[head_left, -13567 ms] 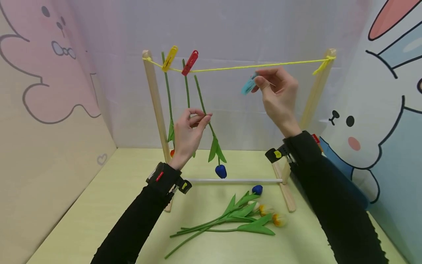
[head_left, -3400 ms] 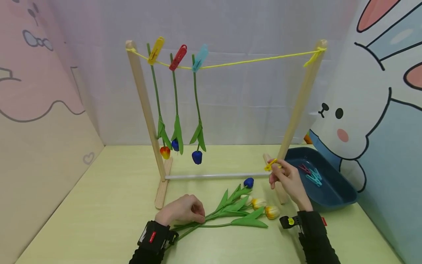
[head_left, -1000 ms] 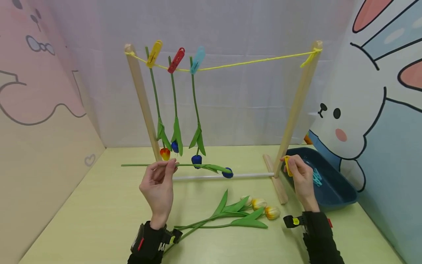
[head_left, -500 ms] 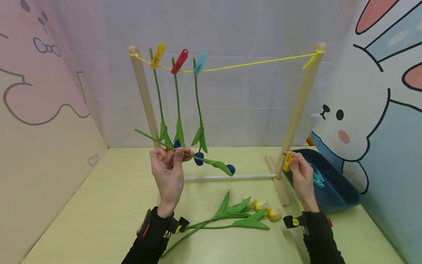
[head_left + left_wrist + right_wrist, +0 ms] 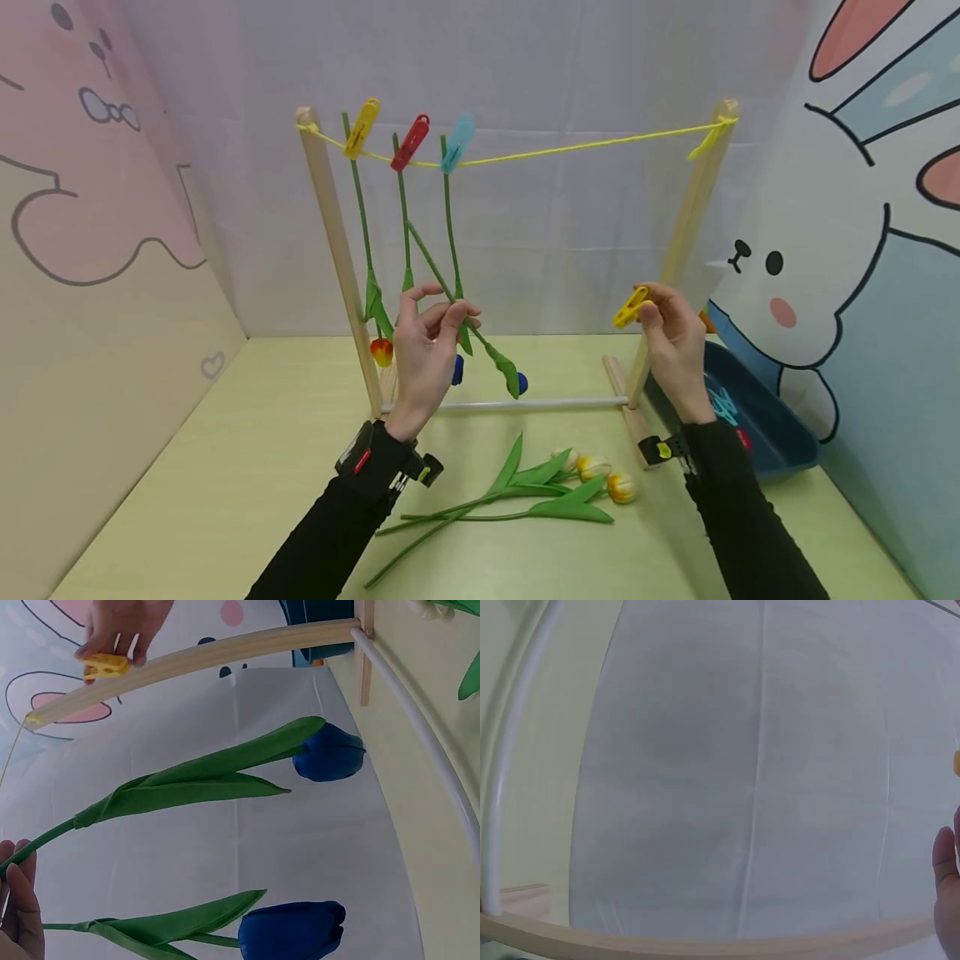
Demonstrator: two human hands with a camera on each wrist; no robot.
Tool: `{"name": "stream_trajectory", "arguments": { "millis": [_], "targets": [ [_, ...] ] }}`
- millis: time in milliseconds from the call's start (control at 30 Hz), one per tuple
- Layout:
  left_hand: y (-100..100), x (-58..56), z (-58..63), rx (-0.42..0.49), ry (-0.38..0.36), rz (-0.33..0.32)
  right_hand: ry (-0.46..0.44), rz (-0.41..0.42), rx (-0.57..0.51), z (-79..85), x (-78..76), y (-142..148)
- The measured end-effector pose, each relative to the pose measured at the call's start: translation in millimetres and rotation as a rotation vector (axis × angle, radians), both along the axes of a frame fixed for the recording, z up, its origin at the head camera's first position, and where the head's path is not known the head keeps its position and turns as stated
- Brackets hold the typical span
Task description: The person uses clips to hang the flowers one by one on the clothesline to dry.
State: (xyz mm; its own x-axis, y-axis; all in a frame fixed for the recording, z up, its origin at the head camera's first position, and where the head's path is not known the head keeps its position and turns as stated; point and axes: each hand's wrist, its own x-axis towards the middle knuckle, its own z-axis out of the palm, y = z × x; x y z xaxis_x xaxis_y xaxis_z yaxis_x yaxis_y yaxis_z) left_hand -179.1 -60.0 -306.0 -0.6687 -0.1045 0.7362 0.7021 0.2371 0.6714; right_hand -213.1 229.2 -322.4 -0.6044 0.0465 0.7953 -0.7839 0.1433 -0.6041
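Observation:
My left hand (image 5: 429, 354) pinches the green stem of a blue artificial tulip (image 5: 330, 754), held tilted with its bloom low and to the right. In the head view it overlaps the hanging flowers. My right hand (image 5: 673, 350) holds a yellow clothespin (image 5: 632, 307) between thumb and fingers, beside the right post. On the yellow string (image 5: 570, 148), a yellow clothespin (image 5: 362, 129), a red clothespin (image 5: 410, 143) and a light blue clothespin (image 5: 457, 143) each grip a tulip stem, blooms hanging down. The middle bloom is hidden behind my left hand.
Several tulips (image 5: 532, 492) with white-yellow blooms lie on the table (image 5: 225, 467) in front of the wooden frame (image 5: 337, 250). A white rod (image 5: 540, 403) joins the frame's posts low down. The dark blue basin (image 5: 780, 442) at right holds light blue clothespins (image 5: 722, 404).
The light blue clothespin and third tulip now hang on the string. My left hand has lifted another blue tulip and turned it stem-up; my right hand has raised a yellow clothespin from the basin.

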Motion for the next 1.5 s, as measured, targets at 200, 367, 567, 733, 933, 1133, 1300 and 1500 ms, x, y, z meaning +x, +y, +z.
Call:
{"name": "stream_trajectory", "arguments": {
  "millis": [200,367,567,733,933,1133,1300,1500],
  "targets": [
    [7,-14.3,7.3,-0.038,-0.002,-0.026,0.079,-0.021,0.101,24.8,-15.5,-11],
    [10,-21.1,13.8,-0.064,-0.039,-0.078,0.149,-0.051,0.183,39.0,-26.1,-16],
    [11,-48.5,1.4,-0.104,-0.075,-0.187,0.159,-0.086,0.333,46.1,-40.1,-19],
    [10,-102.8,-24.9,-0.116,-0.030,-0.184,0.221,-0.057,0.410,54.1,-49.7,-21],
    [15,-67.7,27.2,-0.124,-0.109,-0.143,0.305,-0.023,0.492,74.4,-49.4,-31],
    [18,-51.8,50.1,-0.110,-0.099,-0.140,0.323,-0.015,0.580,90.7,-43.2,-42],
    [20,-48.3,64.1,-0.125,-0.113,-0.111,0.373,-0.002,0.656,108.2,-37.3,-51],
    [20,-51.2,73.6,-0.105,-0.138,-0.100,0.449,0.038,0.644,137.7,-34.7,-59]
  ]
}}
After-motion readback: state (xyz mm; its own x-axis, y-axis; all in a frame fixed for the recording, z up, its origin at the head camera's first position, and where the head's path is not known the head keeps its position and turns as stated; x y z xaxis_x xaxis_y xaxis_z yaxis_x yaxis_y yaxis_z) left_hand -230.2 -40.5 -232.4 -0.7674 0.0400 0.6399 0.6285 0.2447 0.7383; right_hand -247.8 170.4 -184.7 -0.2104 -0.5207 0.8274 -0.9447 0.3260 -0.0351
